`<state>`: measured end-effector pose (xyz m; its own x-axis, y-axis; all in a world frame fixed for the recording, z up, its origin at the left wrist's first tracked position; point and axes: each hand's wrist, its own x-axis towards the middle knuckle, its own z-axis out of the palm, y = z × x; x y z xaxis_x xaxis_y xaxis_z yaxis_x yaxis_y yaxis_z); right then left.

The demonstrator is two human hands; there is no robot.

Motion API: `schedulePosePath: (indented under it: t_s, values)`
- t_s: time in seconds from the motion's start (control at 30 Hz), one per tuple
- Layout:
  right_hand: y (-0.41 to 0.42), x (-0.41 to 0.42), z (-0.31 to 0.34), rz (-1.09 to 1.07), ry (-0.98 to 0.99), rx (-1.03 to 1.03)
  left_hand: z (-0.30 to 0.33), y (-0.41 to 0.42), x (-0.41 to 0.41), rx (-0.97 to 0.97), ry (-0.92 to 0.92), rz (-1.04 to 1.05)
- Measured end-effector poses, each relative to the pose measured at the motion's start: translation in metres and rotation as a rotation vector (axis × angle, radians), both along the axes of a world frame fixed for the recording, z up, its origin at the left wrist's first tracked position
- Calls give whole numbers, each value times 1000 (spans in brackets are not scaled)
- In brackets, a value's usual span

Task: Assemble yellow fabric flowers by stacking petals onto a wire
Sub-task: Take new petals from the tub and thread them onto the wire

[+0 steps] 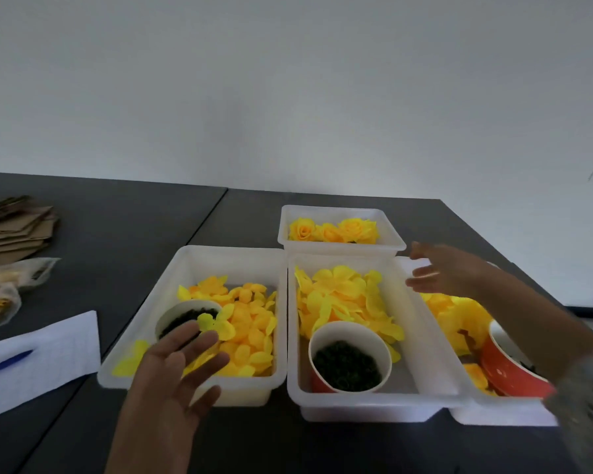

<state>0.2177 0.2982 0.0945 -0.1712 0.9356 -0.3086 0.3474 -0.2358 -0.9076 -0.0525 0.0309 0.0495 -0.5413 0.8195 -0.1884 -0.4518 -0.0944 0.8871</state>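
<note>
Left hand, nearest the head camera: fingers straight and spread, holding nothing, hovering over the near end of the left translucent white plastic bin. Right hand: fingers extended and relaxed, nothing in its grasp, blurred, raised over the far wall between the middle and right bins; a patterned grey sleeve shows at the right edge. Left bin contents: loose yellow fabric petals, small and rounded, heaped toward its right side, plus a white paper cup of dark green bits at its near left, partly behind the left hand's fingertips. Middle translucent white plastic bin, touching the left bin: larger yellow fabric petal layers piled at its far end; a red-sided paper cup with white interior holding dark green pieces at its near end. Right translucent white plastic bin, against the middle one: more yellow petal pieces and a red bowl tipped on its side, largely crossed by the right forearm. Far small translucent white plastic bin, behind the middle bin: three finished yellow fabric roses in a row. No wire can be made out. Dark grey tabletop, seam running diagonally. At left on the table: white sheet of paper with a blue pen on it, clear plastic bags with yellowish contents, and a stack of flattened brown cardboard at the far left. Plain white wall behind.
</note>
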Motion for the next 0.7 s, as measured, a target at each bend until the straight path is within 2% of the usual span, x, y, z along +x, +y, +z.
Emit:
schedulePosePath:
  t_s: [0.07, 0.17, 0.33, 0.4, 0.5, 0.6, 0.7]
  values:
    - [-30, 30, 2, -16, 100, -19, 0, -6, -7, -28, 61, 46]
    - [-80, 68, -2, -35, 130, 27, -6, -11, -15, -63, 176, 104]
    - [-172, 108, -46, -170, 233, 50, -24, -2, -29, -129, 289, 262]
    - [-199, 114, -75, -192, 171, 73, -30, 13, -38, -111, 420, 318]
    - [-226, 109, -109, -233, 23, 137, -36, 43, -54, -129, 774, 330]
    - [-238, 102, -129, -248, -92, 228, -41, 78, -72, -385, 1175, 161]
    - [-242, 102, -144, -276, -143, 281, -50, 95, -83, -918, 1595, -75]
